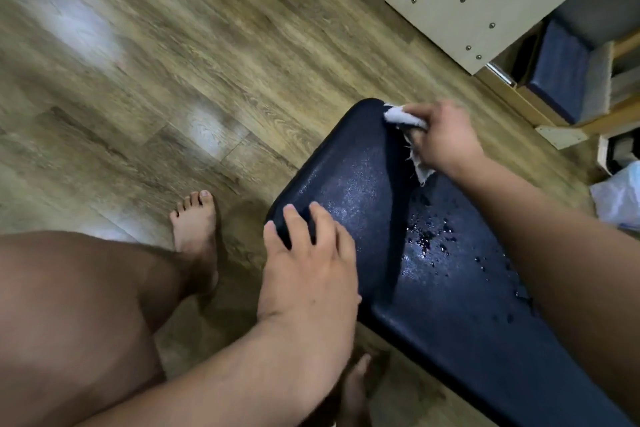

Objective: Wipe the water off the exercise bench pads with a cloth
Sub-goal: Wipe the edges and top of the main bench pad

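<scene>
A dark blue bench pad [360, 163] slopes up toward its far rounded end, and a second pad [460, 291] lies flat nearer me. Water droplets [427, 236] bead on the flat pad near the seam between the two. My right hand [445, 137] is closed on a crumpled whitish cloth [403, 117], pressing it on the far top edge of the sloped pad. A frayed end of the cloth hangs below my palm. My left hand [308, 253] rests flat on the near left corner of the sloped pad, fingers spread.
Wood-look floor surrounds the bench. My bare foot [195, 218] and knee stand to the left of it. A pale wooden box [460, 7] with screws, shelving with a blue cushion [561, 73], and a plastic bag [620, 198] crowd the right side.
</scene>
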{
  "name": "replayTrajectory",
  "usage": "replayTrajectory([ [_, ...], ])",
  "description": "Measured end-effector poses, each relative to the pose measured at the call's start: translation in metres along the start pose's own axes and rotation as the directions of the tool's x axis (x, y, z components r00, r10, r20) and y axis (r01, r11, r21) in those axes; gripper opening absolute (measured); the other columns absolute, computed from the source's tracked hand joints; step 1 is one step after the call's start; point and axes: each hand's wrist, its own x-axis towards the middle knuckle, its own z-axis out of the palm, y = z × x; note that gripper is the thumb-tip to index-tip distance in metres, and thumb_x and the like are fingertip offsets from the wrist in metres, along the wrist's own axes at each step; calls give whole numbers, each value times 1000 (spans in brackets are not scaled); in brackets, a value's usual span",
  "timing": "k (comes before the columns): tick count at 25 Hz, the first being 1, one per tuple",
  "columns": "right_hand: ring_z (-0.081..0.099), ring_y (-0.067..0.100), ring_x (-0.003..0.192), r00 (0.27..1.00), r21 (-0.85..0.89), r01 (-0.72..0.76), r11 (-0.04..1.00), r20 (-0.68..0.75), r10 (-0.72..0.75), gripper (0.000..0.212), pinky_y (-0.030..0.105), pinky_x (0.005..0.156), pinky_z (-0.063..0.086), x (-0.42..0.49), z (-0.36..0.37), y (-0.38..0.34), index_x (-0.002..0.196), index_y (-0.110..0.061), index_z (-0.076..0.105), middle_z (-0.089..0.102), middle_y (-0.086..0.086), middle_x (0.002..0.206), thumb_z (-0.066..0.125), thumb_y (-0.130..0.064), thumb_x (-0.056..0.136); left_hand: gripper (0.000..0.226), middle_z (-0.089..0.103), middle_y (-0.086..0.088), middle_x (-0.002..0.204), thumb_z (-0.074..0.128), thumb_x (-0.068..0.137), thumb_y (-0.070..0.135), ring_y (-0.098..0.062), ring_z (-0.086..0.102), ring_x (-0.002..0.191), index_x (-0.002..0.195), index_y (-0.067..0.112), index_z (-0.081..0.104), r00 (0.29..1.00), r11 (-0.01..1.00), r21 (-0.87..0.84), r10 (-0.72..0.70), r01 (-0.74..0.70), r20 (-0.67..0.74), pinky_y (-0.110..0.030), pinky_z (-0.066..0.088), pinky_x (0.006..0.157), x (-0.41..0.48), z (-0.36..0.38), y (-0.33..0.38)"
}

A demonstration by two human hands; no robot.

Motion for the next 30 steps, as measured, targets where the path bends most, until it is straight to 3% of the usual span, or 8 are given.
replayTrajectory([
  [3,65,31,88,996,59,-84,995,-40,86,37,33,82,51,-16,9,-15,112,-27,69,64,11,101,55,-10,82,89,-18,-15,161,51,95,53,-48,-6,148,153,11,-2,995,989,134,-46,57,-84,-58,16,118,11,2,-24],
  [8,56,15,87,910,300,321,898,167,-380,36,20,77,43,-153,10,-83,110,-19,69,59,2,95,54,-21,78,104,-17,-5,164,63,90,39,-39,-12,150,154,15,-15,997,986,168,23,-9,-80,-54,12,121,28,4,-43],
  [10,54,10,81,882,305,377,875,172,-439,33,20,74,47,-141,8,-70,107,-18,71,59,1,93,57,-20,77,112,-23,-3,163,68,88,36,-37,-15,150,152,16,-21,996,986,159,60,-49,-64,-54,9,122,28,7,-39],
  [13,59,16,68,989,84,143,986,33,-146,36,18,63,44,-64,8,-30,115,-19,69,62,0,97,61,-9,81,124,-31,-3,160,75,82,42,-36,-24,148,151,20,-26,984,968,199,168,-153,-58,-56,0,122,36,17,-33],
  [17,65,23,67,971,99,-225,969,-66,232,32,20,61,40,-13,6,-3,111,-25,70,71,6,83,55,-15,84,125,-31,-1,160,78,78,44,-33,-27,147,153,24,-21,976,959,195,214,-203,-34,-51,-3,123,42,25,-32],
  [25,61,24,72,987,273,140,952,33,-155,36,30,64,54,-180,17,-63,105,-21,70,57,2,86,61,-21,70,127,-24,-2,163,83,73,40,-36,-18,150,155,23,-13,979,954,237,201,-185,-44,-51,6,123,47,21,-28],
  [27,59,29,68,994,180,111,977,-18,-110,35,32,64,52,-139,17,-43,105,-19,71,57,8,85,58,-19,72,127,-22,-2,163,83,72,40,-36,-16,150,156,23,-11,979,955,235,196,-181,-45,-51,6,123,46,19,-28],
  [30,56,20,64,984,85,-160,983,-66,166,40,24,66,43,-53,14,4,115,-24,69,64,9,87,54,-14,80,129,-22,-1,164,84,71,39,-34,-17,151,156,24,-10,981,959,224,188,-173,-46,-50,5,123,44,16,-27],
])
